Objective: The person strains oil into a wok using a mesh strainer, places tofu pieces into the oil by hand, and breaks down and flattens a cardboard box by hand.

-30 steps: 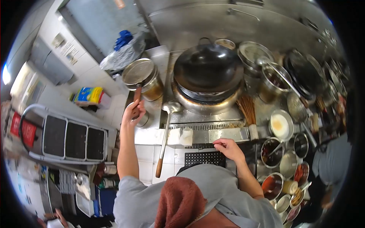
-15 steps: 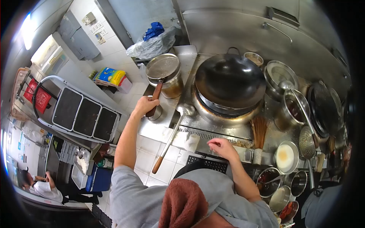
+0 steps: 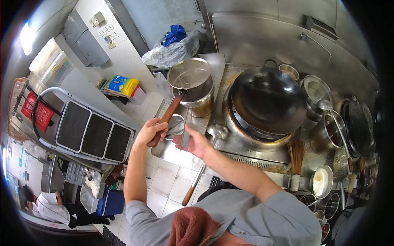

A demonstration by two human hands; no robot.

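Note:
My left hand (image 3: 151, 132) is closed around the wooden handle (image 3: 169, 114) of a round mesh strainer (image 3: 189, 73). The strainer is tilted over a tall metal pot (image 3: 205, 99) of brownish liquid. My right hand (image 3: 196, 143) is at a thin metal handle (image 3: 187, 129), thumb on one side and fingers on the other; what the handle belongs to is partly hidden. Between and behind my hands stands a small metal container (image 3: 175, 123) with utensils in it. A ladle (image 3: 217, 131) with a wooden grip lies on the counter edge, right of my right hand.
A large black wok (image 3: 269, 100) sits on the burner. A bamboo brush (image 3: 296, 158), a bowl with white contents (image 3: 322, 180) and several metal pots stand to the right. A step ladder (image 3: 84, 127) leans at the left. A person in white (image 3: 51, 205) is farther off.
My left hand has lifted the strainer off its flat rest on the pot and tilted it. My right hand has moved left from near the stove front to the thin metal handle.

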